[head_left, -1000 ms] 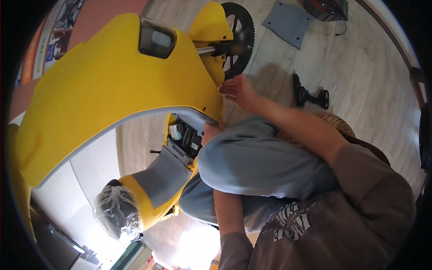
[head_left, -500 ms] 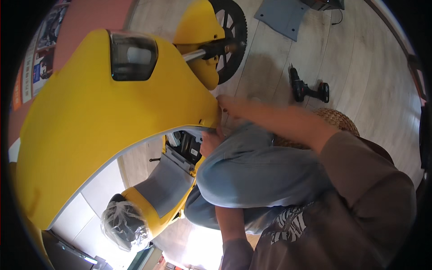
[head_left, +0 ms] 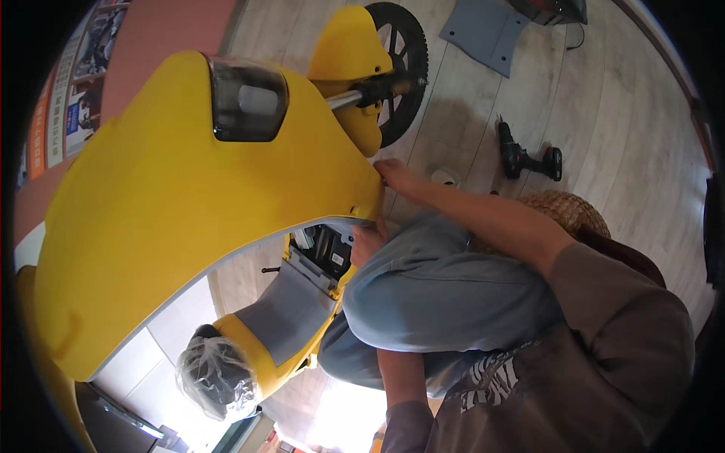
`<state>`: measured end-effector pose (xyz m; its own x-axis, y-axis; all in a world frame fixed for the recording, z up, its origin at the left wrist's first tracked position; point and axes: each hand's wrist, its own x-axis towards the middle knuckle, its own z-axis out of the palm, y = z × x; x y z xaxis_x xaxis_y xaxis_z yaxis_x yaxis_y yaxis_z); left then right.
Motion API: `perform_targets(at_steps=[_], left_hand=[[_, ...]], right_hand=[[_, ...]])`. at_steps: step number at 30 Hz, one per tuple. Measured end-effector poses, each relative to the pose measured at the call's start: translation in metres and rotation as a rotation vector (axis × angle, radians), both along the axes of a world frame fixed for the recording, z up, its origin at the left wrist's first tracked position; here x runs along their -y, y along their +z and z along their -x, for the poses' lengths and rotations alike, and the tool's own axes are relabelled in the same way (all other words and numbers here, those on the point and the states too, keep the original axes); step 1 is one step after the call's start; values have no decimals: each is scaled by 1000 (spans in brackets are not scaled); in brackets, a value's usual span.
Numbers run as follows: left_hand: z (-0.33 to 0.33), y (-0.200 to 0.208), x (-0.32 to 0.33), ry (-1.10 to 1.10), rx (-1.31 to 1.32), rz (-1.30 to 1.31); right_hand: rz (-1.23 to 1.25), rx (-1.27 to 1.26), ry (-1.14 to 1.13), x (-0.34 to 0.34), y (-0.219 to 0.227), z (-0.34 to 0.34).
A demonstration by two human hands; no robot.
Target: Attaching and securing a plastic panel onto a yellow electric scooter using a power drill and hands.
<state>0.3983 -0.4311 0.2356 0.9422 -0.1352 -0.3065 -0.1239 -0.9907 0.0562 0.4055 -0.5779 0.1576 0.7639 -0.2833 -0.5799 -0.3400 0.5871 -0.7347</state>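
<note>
A large yellow body shell [head_left: 151, 204] with a dark clear headlight window [head_left: 250, 100] fills the left of the view. My right hand [head_left: 393, 176] is at the shell's right-hand edge, its fingers curled closed there. Whatever is between those fingers is too small to make out. Lower down, my left hand [head_left: 367, 243] reaches up from behind my knee. Its thumb points up and its fingers are closed on the shell's grey-lined lower edge. Beside it, black parts [head_left: 329, 251] show in an open compartment at the top of a grey panel [head_left: 283, 309].
A spoked wheel [head_left: 411, 75] with a yellow fender lies beyond the shell. On the wood floor lie a black cordless drill [head_left: 521, 157], a pale rounded thing [head_left: 444, 177] and a grey panel [head_left: 483, 36]. A woven seat [head_left: 566, 211] is under me. Plastic wraps a dark part [head_left: 215, 374].
The whole scene has shifted slightly to the right in the view. My right hand was blurred by motion and now is still at the shell's edge. My left hand stays in place.
</note>
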Motion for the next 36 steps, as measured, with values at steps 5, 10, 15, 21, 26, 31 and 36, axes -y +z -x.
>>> perform_targets(at_steps=[5, 10, 15, 21, 26, 31, 36], left_hand=[[0, -6, 1, 16, -3, -115], [-6, -4, 1, 39, -54, -141], [-6, -3, 2, 101, -65, -129], [-28, 51, -7, -54, -154, -77], [-46, 126, -16, -238, 103, 299], [-50, 169, 12, -141, 294, 777], [-47, 181, 50, 0, 441, 632]], right_hand=[[63, 49, 125, -8, -17, -19], [118, 59, 69, -17, -8, -22], [138, -58, 66, -21, -10, -18], [906, 93, 440, 25, 10, -9], [418, -63, 529, 63, 82, -23], [-15, -61, 164, 71, 163, -27], [-89, 381, 295, 89, 195, -8]])
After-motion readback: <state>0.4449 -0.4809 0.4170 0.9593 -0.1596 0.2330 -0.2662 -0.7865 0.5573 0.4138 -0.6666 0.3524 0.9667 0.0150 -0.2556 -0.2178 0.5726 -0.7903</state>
